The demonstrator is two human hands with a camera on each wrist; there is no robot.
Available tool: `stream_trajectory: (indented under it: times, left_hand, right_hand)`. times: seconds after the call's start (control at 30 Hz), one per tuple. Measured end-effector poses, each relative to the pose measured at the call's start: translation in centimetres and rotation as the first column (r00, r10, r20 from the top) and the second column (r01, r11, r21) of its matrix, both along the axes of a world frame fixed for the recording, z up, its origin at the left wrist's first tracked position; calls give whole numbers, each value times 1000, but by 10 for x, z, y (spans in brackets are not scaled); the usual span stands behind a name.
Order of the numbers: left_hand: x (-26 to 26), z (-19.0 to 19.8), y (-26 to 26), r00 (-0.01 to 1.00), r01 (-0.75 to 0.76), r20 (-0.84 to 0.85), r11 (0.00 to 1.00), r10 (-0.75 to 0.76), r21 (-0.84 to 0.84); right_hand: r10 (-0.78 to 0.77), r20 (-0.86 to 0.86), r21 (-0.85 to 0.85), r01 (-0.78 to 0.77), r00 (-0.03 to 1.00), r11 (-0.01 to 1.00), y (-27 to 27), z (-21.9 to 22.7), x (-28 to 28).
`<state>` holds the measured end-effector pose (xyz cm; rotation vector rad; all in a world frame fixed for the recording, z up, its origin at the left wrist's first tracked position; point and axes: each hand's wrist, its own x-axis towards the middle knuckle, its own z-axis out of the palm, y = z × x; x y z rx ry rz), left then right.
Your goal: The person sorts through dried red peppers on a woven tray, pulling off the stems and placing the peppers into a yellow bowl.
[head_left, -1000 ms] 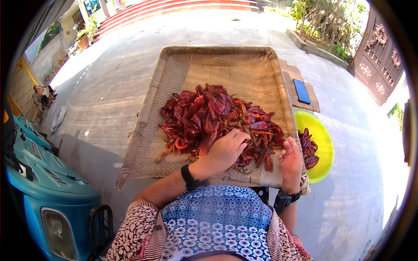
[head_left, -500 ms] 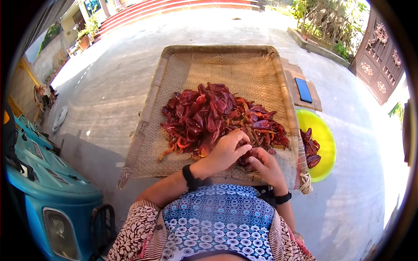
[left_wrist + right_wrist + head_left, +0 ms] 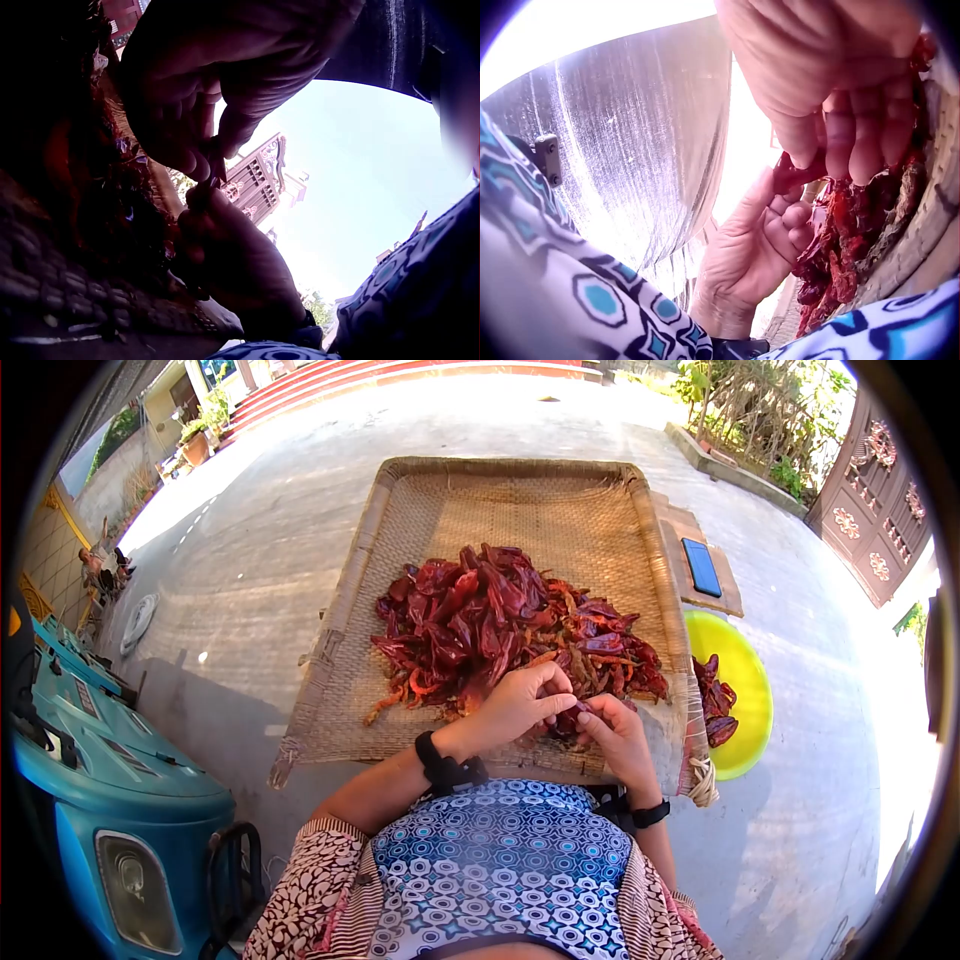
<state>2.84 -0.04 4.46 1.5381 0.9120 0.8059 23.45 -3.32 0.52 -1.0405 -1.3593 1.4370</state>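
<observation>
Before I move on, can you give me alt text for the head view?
Two hands, left hand and right hand, pinch one dried chilli over a red chilli pile on a woven tray. A yellow bowl sits beside it.

Hard sun lit the head view, throwing short shadows and glare on the pavement (image 3: 250,540), with fisheye bending and black corners. Both wrist views were backlit (the left nearly silhouetted), near parts blurred, sky blown white.
</observation>
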Motion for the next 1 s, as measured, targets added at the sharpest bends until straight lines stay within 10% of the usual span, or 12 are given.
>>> stream_trajectory:
  times: [0.3, 0.87, 1.0]
  left_hand:
    - [-19, -12, 12, 906, -154, -241, 802, 348, 578]
    - [-32, -22, 12, 759, -96, -446, 758, 475, 645]
    - [-30, -21, 9, 732, -157, -411, 721, 544, 675]
  right_hand:
    - [-306, -159, -86, 295, 939, 952, 6, 4, 18]
    - [-521, -737, -415, 321, 430, 852, 22, -22, 72]
    - [-500, -733, -401, 302, 461, 865, 23, -22, 70]
